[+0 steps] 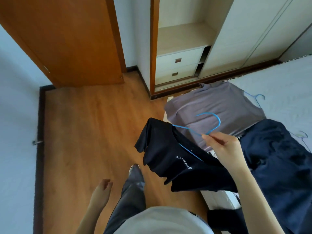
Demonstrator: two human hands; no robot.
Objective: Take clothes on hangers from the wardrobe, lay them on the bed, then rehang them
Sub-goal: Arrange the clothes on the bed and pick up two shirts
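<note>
From the head camera, I am pinching the blue wire hanger [211,122] at its neck, just under the hook, between thumb and fingers of my right hand [226,149]. The black T-shirt [177,159] is hanging from it, to the left of and below that hand, over the near edge of the bed [287,78]. My left hand [101,190] is hanging low and well apart from the right, fingers loosely curled, holding nothing.

I am judging the shirt to be light and limp, and the thin wire to be springy and a little slick. The shirt is sitting crooked, one shoulder bunched, so it could slide off if I tip the hanger. The neck looks like the right place to hold; my free hand could steady the collar.

Beyond my right hand, a grey shirt [214,105] is lying flat on the bed, and a dark navy garment [278,157] is lying just right of my wrist. Farther ahead, the wardrobe [182,31] is standing open, with drawers [177,65] at its foot. The rail is not in view. Wooden floor [92,124] is stretching ahead of my left hand towards an orange door [67,39].
</note>
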